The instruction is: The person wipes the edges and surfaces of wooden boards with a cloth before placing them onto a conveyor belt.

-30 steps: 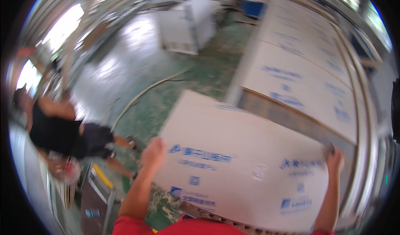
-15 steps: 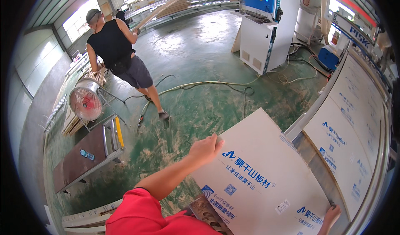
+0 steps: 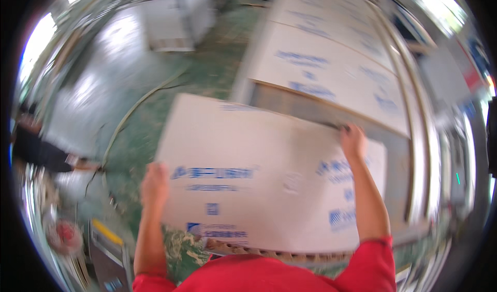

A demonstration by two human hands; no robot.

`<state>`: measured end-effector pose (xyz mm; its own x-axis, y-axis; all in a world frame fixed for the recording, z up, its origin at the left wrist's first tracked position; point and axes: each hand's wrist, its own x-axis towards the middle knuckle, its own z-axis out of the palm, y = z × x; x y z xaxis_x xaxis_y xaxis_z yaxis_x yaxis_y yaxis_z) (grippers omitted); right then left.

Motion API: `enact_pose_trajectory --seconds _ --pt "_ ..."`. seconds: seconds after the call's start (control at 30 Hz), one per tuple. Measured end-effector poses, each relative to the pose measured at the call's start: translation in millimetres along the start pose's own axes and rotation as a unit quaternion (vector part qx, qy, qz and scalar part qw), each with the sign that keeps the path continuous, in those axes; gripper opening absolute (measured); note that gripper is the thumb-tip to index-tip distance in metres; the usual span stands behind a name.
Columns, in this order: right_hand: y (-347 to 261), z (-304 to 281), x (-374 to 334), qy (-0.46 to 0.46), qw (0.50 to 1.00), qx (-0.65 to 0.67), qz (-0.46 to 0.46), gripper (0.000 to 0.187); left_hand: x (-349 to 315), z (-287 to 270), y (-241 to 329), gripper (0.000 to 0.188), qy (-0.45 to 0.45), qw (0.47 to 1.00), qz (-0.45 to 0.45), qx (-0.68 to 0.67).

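Observation:
A large pale board (image 3: 261, 149) with blue printing lies flat before me, its near edge close to my red shirt. My left hand (image 3: 155, 183) is closed round the board's left edge. At the far edge, toward the right, my right hand (image 3: 353, 141) is closed on the board, its fingertips blurred and partly hidden. Just beyond the held board, a similar printed panel (image 3: 305, 66) rests on a grey machine bed (image 3: 290, 101), with a bare strip of bed between the two.
A rail (image 3: 417, 152) runs along the bed's right side. A white cabinet (image 3: 168, 25) stands far left, and a hose (image 3: 127, 117) crosses the green floor. At the left rim are another person (image 3: 39, 149), a round fan (image 3: 64, 236) and a yellow-edged bench (image 3: 107, 232).
My view has swung right, so the person and fan sit farther left. The board has turned to lie more squarely before me. Both hands still grip its edges.

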<state>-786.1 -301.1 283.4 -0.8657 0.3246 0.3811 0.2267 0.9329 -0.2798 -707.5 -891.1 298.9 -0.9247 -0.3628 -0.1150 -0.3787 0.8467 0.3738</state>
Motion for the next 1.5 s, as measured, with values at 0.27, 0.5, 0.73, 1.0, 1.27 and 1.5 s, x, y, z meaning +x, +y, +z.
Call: enact_pose_trajectory --seconds 0.27,0.5,0.73,1.0,1.27,1.5 --pt "129 -59 7 0.078 0.987 -0.065 0.123 0.021 4 8 -12 0.046 0.08 0.996 0.037 -0.004" --pt "138 -43 -3 0.012 0.994 -0.061 0.085 0.019 8 2 -21 0.049 0.041 0.998 0.044 -0.003" --pt "142 -33 5 0.021 0.997 -0.056 0.052 0.016 3 7 -15 0.047 0.069 0.995 0.053 -0.041" --pt "107 -18 9 0.018 0.998 -0.016 0.05 0.017 0 7 -8 0.045 0.094 0.994 0.051 0.0" --pt "-19 7 1 -0.008 0.992 0.128 -0.007 0.015 4 2 -7 0.044 0.048 0.997 0.06 -0.029" --pt "28 -24 -1 -0.066 0.981 0.026 -0.178 0.017 10 9 -20 0.043 0.039 0.995 0.079 -0.052"
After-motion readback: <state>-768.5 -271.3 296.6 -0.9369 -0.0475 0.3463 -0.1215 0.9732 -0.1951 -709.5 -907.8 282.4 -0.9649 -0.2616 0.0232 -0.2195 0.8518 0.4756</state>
